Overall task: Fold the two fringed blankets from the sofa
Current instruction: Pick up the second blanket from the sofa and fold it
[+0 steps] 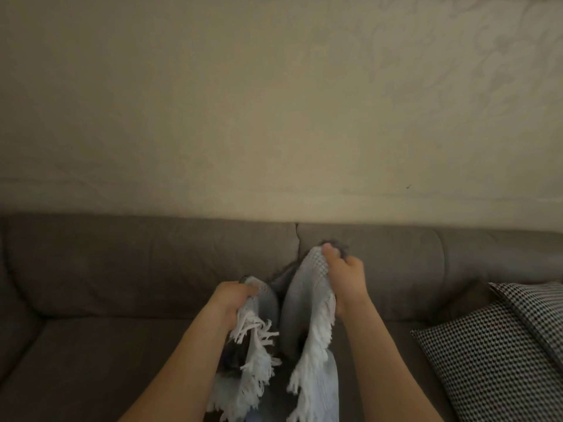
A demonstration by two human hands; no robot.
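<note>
Biggest thing we've got here is the beige wall [213,102] rising behind the sofa [122,269], which is a grey-brown one running the whole width. At the sofa's right end a black-and-white checked cushion [493,354] leans on the seat. Over the middle of the sofa seat, in front of the seam in the sofa back, we're holding up a pale grey-blue waffle-weave blanket [301,303], bunched in two folds. Its long axis runs from the sofa back down toward the seat's front edge, and the white fringe [316,345] hangs along the edges. There's darker fabric between the folds, and we honestly can't tell if that's the second blanket. Our left hand [228,303] has its fingers curled tight round the lower fold. Our right hand [347,281] grips the higher fold, thumb on top.
</note>
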